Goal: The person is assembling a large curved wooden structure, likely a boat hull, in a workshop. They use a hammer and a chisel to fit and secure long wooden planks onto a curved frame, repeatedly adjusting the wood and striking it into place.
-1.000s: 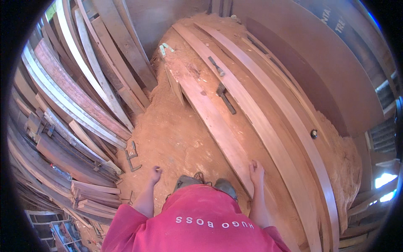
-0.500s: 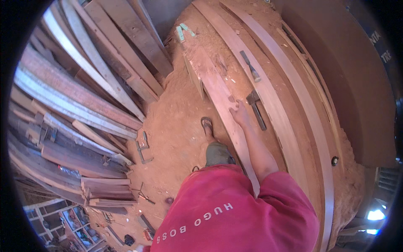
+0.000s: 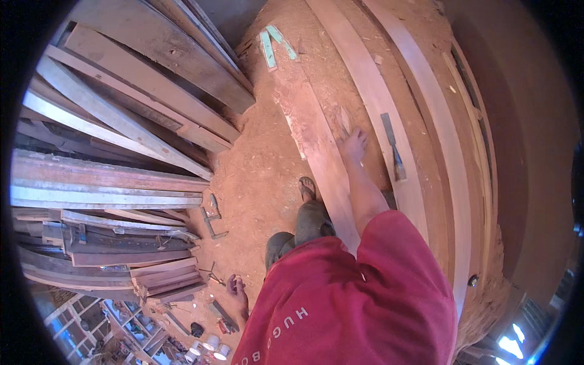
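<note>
A long pale-pink plank (image 3: 328,176) runs away from me, its far end rough and chipped. My right hand (image 3: 354,146) reaches over its right edge, low above the ground, fingers apart. Some pale wood chips (image 3: 344,120) lie just beyond the fingertips; whether they touch is unclear. To the right, a chisel (image 3: 392,146) with a dark flat blade rests on a second curved plank (image 3: 371,82). A dark tool handle (image 3: 389,198) shows partly beside my right forearm; the rest is hidden. My left hand (image 3: 237,288) hangs low at my left, fingers loosely curled and apart, with nothing visible in it.
Stacked boards (image 3: 109,176) lean along the left side. A clamp (image 3: 213,218) lies on the dusty ground near them. Two green strips (image 3: 267,50) sit by the plank's far end. A third curved plank (image 3: 441,121) lies farther right. White containers (image 3: 212,342) stand lower left.
My right hand has moved off the plank's surface past its right edge, and wood chips now show beside it. My left hand has come into view. The view has shifted; my forearm covers most of the hammer.
</note>
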The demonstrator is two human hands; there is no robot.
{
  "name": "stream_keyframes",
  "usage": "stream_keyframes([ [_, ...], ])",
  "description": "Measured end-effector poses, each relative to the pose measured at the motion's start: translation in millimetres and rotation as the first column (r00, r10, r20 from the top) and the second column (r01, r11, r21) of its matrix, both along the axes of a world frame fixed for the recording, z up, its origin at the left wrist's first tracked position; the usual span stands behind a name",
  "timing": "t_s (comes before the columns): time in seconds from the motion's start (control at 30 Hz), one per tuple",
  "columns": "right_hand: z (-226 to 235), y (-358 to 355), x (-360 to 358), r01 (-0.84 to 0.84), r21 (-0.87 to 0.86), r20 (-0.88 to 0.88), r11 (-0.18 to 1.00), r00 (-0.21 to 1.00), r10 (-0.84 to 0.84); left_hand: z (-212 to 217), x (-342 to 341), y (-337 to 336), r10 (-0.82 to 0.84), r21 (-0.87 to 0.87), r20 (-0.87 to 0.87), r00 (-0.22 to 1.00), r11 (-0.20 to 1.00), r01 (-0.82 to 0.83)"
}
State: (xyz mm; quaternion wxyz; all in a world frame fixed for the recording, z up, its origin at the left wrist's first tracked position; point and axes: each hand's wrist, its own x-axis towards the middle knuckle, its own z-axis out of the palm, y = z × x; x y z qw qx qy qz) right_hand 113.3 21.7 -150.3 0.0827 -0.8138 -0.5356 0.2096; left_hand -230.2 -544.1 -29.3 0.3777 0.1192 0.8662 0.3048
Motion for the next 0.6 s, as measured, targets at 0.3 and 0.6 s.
stream_keyframes([
  [0.3,1,72,-15,-0.098,-0.174,-0.040,0.980,0.995,0.092,-16,-8,40,-0.164,-0.119,0.042,0.986,0.979,0.168],
  [0.6,-17,101,6,-0.196,-0.241,-0.022,0.950,0.980,0.196,-30,-34,60,-0.188,-0.113,0.091,0.978,0.974,0.198],
])
